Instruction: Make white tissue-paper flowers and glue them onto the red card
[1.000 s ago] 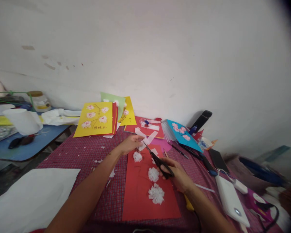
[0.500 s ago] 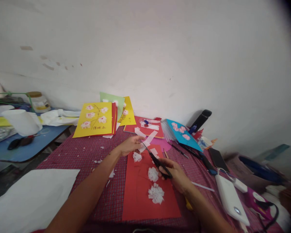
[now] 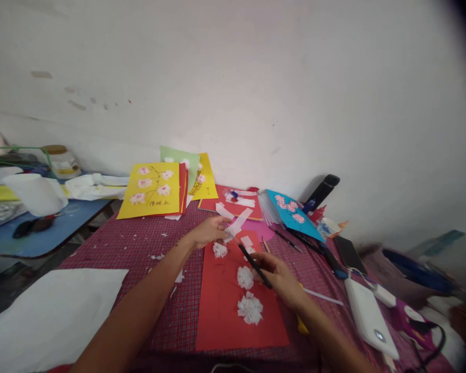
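My left hand pinches a strip of thin white paper over the top of a red card. In my right hand is a pair of black-handled scissors, seen nearly edge-on, its tips at the paper beside my left fingers. I cannot make out how far apart the blades are. On the card are ruffled white paper flowers: one low on the right, another just above it beside the scissors, and a smaller one below my left hand. Faint dark lines show on the card.
Yellow flower cards lean at the back left, and a blue one lies at the back right. A white sheet covers the left front. A white power bank and a dark phone lie on the right. Paper scraps dot the checked cloth.
The scissors have turned in my right hand, from showing their handle loops to nearly edge-on. My left hand stays in almost the same place with the paper.
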Motion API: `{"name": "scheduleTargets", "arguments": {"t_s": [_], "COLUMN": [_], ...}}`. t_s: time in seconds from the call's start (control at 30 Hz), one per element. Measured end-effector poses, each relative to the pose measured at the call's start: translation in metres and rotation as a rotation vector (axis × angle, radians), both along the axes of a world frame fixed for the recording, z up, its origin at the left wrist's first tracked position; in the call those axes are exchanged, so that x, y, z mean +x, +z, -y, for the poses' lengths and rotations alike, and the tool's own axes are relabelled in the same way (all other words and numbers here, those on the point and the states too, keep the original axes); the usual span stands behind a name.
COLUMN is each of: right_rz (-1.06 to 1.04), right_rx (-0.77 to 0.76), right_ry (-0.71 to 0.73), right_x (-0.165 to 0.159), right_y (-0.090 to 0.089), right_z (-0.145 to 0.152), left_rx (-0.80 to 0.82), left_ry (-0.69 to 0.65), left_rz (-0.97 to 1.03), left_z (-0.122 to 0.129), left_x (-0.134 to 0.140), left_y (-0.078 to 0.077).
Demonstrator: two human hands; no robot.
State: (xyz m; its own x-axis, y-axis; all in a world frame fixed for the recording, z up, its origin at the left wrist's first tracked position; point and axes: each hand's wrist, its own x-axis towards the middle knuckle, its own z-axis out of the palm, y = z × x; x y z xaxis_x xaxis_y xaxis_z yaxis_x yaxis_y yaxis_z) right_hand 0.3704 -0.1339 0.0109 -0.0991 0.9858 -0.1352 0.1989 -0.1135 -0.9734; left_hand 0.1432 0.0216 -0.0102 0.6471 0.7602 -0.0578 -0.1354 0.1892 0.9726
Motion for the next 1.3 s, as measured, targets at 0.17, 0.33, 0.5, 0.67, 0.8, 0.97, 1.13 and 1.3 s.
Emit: {"name": "scheduleTargets", "arguments": {"t_s": [0.17, 0.33, 0.5, 0.67, 0.8, 0.97, 1.13, 1.3], "right_rz": [0.009, 0.01, -0.009, -0.009, -0.013, -0.039, -0.238, -0.276], "right_rx": [0.021, 0.025, 0.025, -0.003, -0.046, -0.07, -0.112, -0.2], "right_ry": [0.021, 0.011, -0.001, -0.025, -0.059, -0.098, -0.164, -0.117], "right_x": [0.0, -0.001, -0.002, -0.005, -0.005, -0.003, 0.009, 0.021], "right_y": [0.0, -0.003, -0.006, -0.001, 0.001, 0.0, 0.007, 0.019], "right_z": [0.0, -0.001, -0.002, -0.003, -0.002, -0.004, -0.016, -0.021], "left_rx": [-0.009, -0.011, 0.0, 0.0, 0.013, 0.023, 0.019, 0.033], "left_ry": [-0.001, 0.001, 0.006, -0.002, 0.0, 0.012, 0.091, 0.154], "left_rz": [0.002, 0.011, 0.001, -0.006, -0.007, -0.018, -0.015, -0.018], "left_z": [0.0, 0.0, 0.002, 0.003, 0.001, 0.001, 0.001, -0.002], "left_x": [0.001, 0.002, 0.001, 0.0, 0.001, 0.001, 0.001, 0.001], "left_y": [0.0, -0.001, 0.003, 0.005, 0.003, 0.002, 0.003, 0.002]}}
